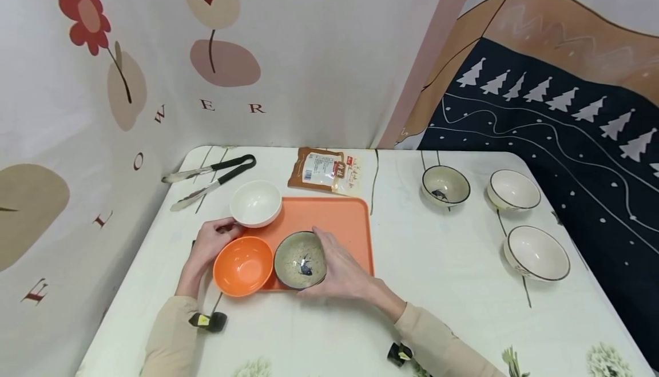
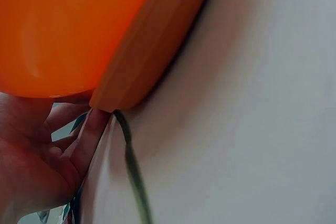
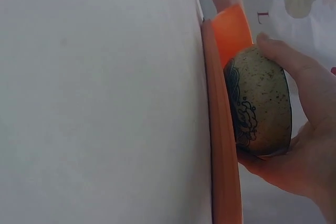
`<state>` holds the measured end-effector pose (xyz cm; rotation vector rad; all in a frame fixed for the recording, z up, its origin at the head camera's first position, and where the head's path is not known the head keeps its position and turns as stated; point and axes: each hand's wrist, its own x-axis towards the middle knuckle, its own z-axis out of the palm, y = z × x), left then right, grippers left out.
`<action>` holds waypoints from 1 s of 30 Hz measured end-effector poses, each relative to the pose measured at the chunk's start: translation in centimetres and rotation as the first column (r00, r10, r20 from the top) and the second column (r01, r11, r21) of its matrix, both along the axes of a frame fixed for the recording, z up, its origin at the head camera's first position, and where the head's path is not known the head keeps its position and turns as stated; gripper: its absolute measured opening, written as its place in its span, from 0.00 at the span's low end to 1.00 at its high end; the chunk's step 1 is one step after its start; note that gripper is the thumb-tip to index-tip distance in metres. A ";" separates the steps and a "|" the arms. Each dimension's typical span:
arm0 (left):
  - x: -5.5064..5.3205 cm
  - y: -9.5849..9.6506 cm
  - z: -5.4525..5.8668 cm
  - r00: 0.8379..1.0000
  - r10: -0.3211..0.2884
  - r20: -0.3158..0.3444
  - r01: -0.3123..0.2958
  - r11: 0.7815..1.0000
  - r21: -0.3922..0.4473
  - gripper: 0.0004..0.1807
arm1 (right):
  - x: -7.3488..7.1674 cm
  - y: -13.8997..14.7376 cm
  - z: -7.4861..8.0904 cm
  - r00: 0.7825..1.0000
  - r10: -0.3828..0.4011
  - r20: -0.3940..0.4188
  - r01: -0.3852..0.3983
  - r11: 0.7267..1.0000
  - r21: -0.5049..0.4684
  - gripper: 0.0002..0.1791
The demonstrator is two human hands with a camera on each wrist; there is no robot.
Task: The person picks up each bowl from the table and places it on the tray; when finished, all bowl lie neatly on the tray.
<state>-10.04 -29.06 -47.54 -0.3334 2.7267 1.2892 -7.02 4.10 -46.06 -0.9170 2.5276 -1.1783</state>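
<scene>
My right hand [image 1: 341,268] grips a speckled grey-green bowl [image 1: 300,260] with a dark blue motif, thumb and fingers spread round its side. The bowl is on the front part of an orange tray [image 1: 329,211], and its patterned outer wall shows in the right wrist view. At the tray's left edge, my left hand [image 1: 213,245] holds the rim, fingers at its corner in the left wrist view and the thumb partly hidden. Between my hands is an orange bowl [image 1: 243,266], overlapping the tray's front left corner. A white bowl [image 1: 255,203] sits at the back left corner, by my left fingertips.
Black-handled tongs [image 1: 216,179] lie at the back left. Behind the tray is a brown food packet [image 1: 326,172]. Towards the right stand a smaller speckled bowl [image 1: 445,186] and two cream bowls with dark rims, one farther back [image 1: 513,190] and one nearer [image 1: 536,253].
</scene>
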 end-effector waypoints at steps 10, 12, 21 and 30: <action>-0.2 0.2 0.1 1.000 -0.005 0.020 0.005 1.000 0.004 0.24 | -0.5 1.3 0.8 0.995 -0.008 0.097 0.014 0.998 -0.062 0.74; -0.2 0.2 0.1 1.000 0.000 0.029 0.000 1.000 0.009 0.24 | -1.0 1.9 1.2 0.994 -0.023 0.107 0.035 0.993 -0.110 0.72; -0.1 0.3 0.1 0.999 0.003 0.046 -0.004 1.000 0.024 0.25 | -4.0 6.1 3.0 0.978 -0.210 0.009 0.208 0.959 -0.193 0.62; -0.2 0.2 0.0 0.997 0.007 0.071 -0.010 0.999 0.036 0.26 | -7.4 11.9 4.3 0.854 -0.504 -0.126 0.494 0.863 -0.102 0.60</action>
